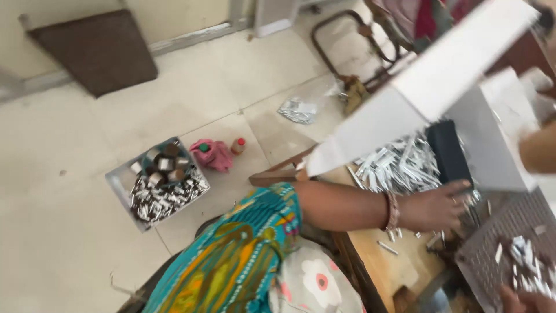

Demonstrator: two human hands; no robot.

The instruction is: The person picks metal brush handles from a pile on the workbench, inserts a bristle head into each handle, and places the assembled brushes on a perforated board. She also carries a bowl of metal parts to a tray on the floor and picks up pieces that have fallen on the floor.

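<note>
We are looking at a heap of small silvery sticks, thin, shiny and short, piled loosely on the wooden table. Their long axes are running every which way, though many are slanting from lower left to upper right. Our left hand is reaching in with a bangle at the wrist; its fingers are lying loosely spread, gripping nothing we can make out, their tips resting at the heap's lower edge, so the pile is sitting just above and behind them. A few stray sticks are lying below the wrist. Our right hand is showing only at the frame's bottom corner, under a grey perforated tray; whether it is closing we cannot tell.
</note>
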